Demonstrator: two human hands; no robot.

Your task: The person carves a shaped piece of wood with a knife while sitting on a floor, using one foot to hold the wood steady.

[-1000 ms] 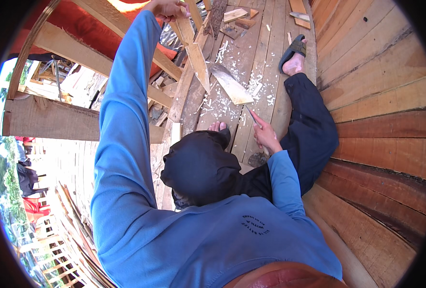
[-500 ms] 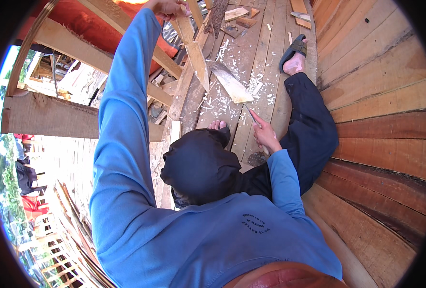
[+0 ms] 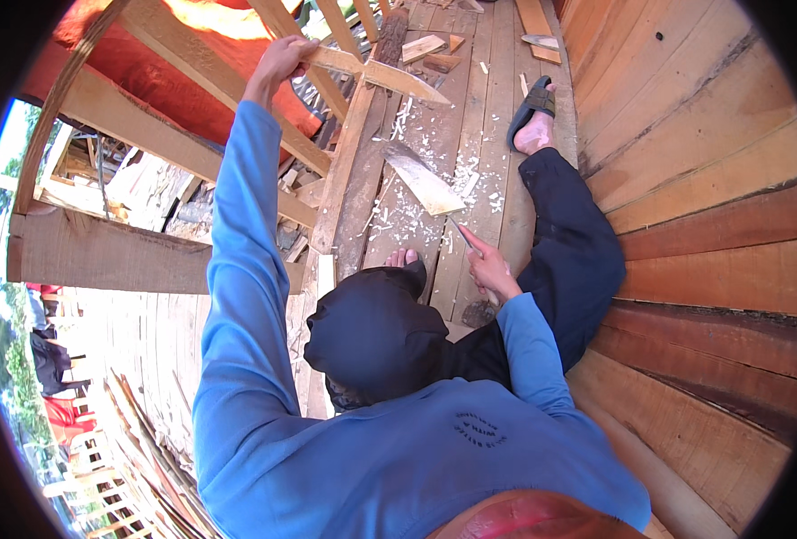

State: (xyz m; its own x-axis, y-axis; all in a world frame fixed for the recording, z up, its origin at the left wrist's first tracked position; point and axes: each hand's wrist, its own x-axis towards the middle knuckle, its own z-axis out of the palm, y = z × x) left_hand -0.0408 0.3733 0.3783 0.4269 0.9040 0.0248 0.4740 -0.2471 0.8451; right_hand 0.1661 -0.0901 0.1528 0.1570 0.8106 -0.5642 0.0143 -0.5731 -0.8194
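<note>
My left hand, at the end of a stretched-out arm, is closed around one end of a flat, pale wooden stake. A notch cuts into the stake partway along, and its tapered tip points to the right above the floorboards. Lower down, my right hand grips the handle of a machete with a wide blade. The blade slants away to the far left, low over the plank floor among scattered wood shavings. The stake and the blade are apart.
Wooden rails stand on the left, beside an orange-red sheet. A plank wall rises on the right. Cut wood blocks lie farther off, with another blade on a board. My bent legs flank the work area.
The stake has swung from pointing toward me to pointing right, as my left hand turned and came slightly left and nearer. My right hand still holds the machete in much the same place.
</note>
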